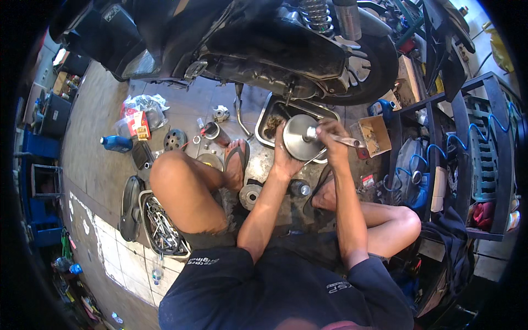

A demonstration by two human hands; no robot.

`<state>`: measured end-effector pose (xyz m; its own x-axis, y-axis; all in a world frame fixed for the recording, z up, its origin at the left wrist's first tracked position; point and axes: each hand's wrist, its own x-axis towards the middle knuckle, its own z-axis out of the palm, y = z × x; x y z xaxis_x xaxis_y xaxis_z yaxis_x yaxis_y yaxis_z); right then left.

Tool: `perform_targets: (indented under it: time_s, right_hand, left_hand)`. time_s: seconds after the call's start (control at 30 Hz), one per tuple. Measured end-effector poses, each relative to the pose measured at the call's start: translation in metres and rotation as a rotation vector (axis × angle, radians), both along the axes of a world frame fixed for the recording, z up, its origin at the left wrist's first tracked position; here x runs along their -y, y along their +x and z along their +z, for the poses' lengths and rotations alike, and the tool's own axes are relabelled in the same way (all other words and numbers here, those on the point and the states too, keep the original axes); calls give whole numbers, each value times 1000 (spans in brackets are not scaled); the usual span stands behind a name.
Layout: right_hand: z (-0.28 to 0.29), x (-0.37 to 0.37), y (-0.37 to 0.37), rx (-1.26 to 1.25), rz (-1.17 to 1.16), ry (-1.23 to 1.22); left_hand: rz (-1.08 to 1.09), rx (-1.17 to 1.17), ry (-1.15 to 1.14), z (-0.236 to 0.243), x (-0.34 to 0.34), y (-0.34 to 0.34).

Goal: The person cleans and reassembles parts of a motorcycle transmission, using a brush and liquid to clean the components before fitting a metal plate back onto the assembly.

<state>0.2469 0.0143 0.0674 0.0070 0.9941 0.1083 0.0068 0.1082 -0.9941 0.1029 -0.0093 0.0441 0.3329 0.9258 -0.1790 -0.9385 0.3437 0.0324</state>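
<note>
A smooth round metal pulley disc (295, 147) with a raised hub is held up in front of me, tilted over a metal-rimmed tray (260, 125). My left hand (281, 157) is closed on the disc's left edge. From the right, my right hand (331, 133) wraps round a tool with a pale flat handle (350, 142), close to the hub. The tool's working end is hidden by the fingers and the disc. Below my hands, a round metal part with a centre hole (251, 194) and a dark can (300, 188) rest on the floor.
A scooter (247, 49) stands just ahead. Small parts and a perforated round part (175, 139) lie left of my foot. A blue bottle (115, 143) and a tool basket (164, 231) are further left. On the right are a cardboard box (378, 135) and a dark metal rack (498, 165).
</note>
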Motion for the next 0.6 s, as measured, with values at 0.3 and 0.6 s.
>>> perform_targets:
  time_s: [0.3, 0.6]
  right_hand:
    - [-2, -3, -2, -6, 172, 31]
    - [5, -9, -1, -136, -65, -12]
  left_hand:
    - [-4, -26, 8, -11, -4, -6]
    - [313, -1617, 440, -38, 1, -14]
